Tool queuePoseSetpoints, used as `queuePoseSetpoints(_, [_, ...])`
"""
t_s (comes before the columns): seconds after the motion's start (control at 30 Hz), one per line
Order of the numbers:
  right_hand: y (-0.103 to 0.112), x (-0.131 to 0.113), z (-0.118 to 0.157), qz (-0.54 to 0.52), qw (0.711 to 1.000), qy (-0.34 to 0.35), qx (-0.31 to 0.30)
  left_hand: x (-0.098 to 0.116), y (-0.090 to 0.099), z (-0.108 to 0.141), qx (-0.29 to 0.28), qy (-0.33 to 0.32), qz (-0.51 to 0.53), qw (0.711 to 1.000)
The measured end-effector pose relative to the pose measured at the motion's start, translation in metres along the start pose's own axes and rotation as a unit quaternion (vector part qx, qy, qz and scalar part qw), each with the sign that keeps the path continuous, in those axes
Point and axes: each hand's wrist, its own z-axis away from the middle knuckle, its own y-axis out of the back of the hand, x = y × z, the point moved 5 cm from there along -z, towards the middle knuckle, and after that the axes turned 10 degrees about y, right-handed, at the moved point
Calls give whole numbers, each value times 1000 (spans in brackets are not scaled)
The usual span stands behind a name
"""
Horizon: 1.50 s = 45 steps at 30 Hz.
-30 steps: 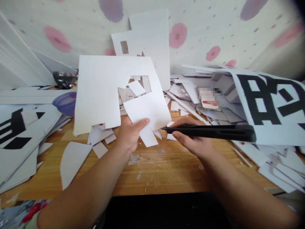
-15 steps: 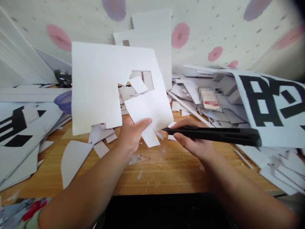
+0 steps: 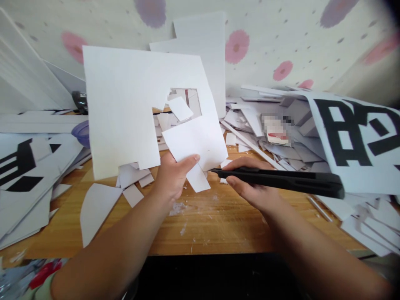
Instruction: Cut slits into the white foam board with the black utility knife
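Note:
My left hand (image 3: 175, 177) pinches the lower edge of a large white board (image 3: 121, 104), its thumb lying on the front and the other fingers hidden behind. The board has a notch at its bottom and an angular hole, with a small flap of board across the opening. Below my thumb, a narrow white strip (image 3: 198, 178) sticks out. My right hand (image 3: 253, 183) is closed around a black utility knife (image 3: 290, 179) held nearly level. Its dark tip points left, close to the board's lower right edge; whether it touches, I cannot tell.
White offcuts (image 3: 101, 208) lie over the wooden table (image 3: 212, 229). Sheets with bold black shapes lie at left (image 3: 21, 166) and right (image 3: 353, 141). A purple bowl (image 3: 81, 133) stands behind the board at left. Another white board (image 3: 200, 33) leans against the patterned wall.
The board's upper left part has swung left and slightly up, covering more of the purple bowl. The knife's back end has dipped slightly. Both hands keep their hold.

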Motion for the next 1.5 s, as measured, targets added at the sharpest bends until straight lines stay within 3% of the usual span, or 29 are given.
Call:
queuePoseSetpoints(0.23, [-3,-2,1,-10,1000,13,3,1,0,0,-1,1,4,1000])
queuePoseSetpoints(0.53, [-8,3,5,-4,999,-31,11,-2,-2,1,-4,-10,24,1000])
queuePoseSetpoints(0.77, [-11,-10,1,13,999,26,27,-2,-3,3,-8,-22,32,999])
queuePoseSetpoints(0.93, [-4,-14,-1,27,998,49,32,1,-1,2,8,-7,42,999])
queuePoseSetpoints(1.07, [9,-2,0,53,998,4,27,7,-1,1,10,5,79,997])
queuePoseSetpoints(1.23, [25,16,4,34,994,-36,97,11,-4,3,-20,25,95,995])
queuePoseSetpoints(1.33, [29,21,2,32,981,-49,185,12,-5,5,-15,28,102,994])
queuePoseSetpoints(1.43, [22,30,1,-47,958,-95,266,10,-6,7,-7,41,116,992])
queuePoseSetpoints(1.5, [6,38,2,-150,944,-144,258,9,-7,8,-7,50,126,991])
